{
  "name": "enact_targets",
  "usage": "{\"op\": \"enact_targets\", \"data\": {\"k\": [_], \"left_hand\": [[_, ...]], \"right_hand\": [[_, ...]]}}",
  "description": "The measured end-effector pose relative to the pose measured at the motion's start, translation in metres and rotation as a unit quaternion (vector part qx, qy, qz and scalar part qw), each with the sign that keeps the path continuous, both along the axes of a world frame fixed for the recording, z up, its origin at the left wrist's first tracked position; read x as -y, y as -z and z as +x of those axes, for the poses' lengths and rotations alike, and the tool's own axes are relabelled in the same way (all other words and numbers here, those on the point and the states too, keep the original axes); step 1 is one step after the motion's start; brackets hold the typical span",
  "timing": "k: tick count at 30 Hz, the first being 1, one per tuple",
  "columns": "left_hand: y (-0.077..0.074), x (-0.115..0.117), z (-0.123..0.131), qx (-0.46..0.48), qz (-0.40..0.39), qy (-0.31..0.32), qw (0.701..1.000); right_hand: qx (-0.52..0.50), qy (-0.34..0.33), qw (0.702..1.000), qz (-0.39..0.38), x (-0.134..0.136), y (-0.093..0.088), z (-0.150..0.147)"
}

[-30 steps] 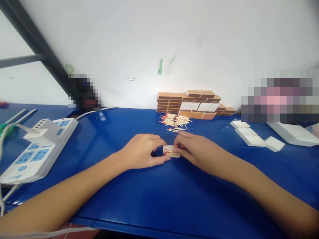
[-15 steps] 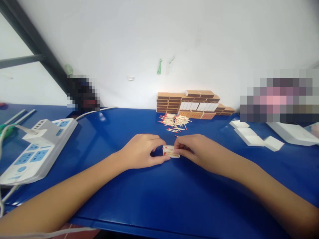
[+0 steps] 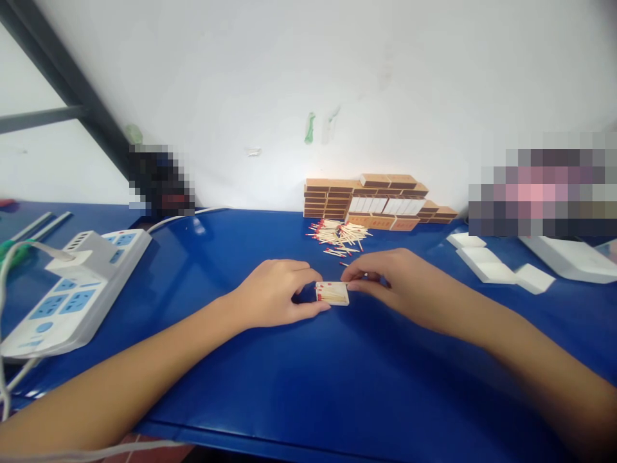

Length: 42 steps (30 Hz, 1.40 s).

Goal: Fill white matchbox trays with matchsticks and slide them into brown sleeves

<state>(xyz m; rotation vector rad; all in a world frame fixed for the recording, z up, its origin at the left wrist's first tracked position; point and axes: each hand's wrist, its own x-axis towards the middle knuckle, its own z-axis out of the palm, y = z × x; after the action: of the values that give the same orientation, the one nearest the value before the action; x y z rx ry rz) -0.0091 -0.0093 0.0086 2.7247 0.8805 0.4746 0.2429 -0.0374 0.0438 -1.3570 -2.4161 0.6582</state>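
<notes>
A small white matchbox tray (image 3: 332,298) with several red-headed matches lying in it rests on the blue table in front of me. My left hand (image 3: 276,292) holds the tray's left end between thumb and index finger. At the tray's upper right corner is my right hand (image 3: 380,276), its fingertips drawn together in a pinch; whatever may be between them is hidden. A loose pile of matches (image 3: 340,235) lies just beyond the hands, with a few stray ones in front of it.
Stacked matchboxes (image 3: 328,200) line the wall behind the pile. Several empty white trays (image 3: 491,272) lie at the right, near a white box (image 3: 573,260). A power strip (image 3: 72,308) with a plugged-in adapter and cables takes up the left side.
My right hand has pulled back from inside the tray to its right end, uncovering the matches there. My left hand keeps its hold.
</notes>
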Motion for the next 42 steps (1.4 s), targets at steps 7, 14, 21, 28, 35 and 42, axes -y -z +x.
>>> {"op": "enact_targets", "data": {"k": [7,14,21,28,35,42], "left_hand": [[0.000,0.000,0.001,0.004,0.016,0.009,1.000],[0.001,0.000,0.001,0.012,0.018,0.013,1.000],[0.000,0.000,0.001,0.007,0.017,0.010,1.000],[0.001,0.000,0.000,0.016,0.018,0.014,1.000],[0.001,0.002,0.001,0.025,0.011,0.029,0.999],[0.002,0.002,0.001,0.022,0.004,0.033,0.999]], "right_hand": [[-0.005,-0.006,0.999,0.040,0.005,0.015,-0.013],[-0.033,0.030,0.998,0.032,0.004,0.021,-0.019],[-0.020,0.025,0.999,0.030,0.001,0.020,-0.013],[-0.033,0.003,0.999,0.014,0.001,0.022,-0.015],[-0.006,-0.009,1.000,0.019,0.002,0.018,-0.011],[-0.023,-0.024,0.999,-0.002,0.004,0.019,-0.013]]}}
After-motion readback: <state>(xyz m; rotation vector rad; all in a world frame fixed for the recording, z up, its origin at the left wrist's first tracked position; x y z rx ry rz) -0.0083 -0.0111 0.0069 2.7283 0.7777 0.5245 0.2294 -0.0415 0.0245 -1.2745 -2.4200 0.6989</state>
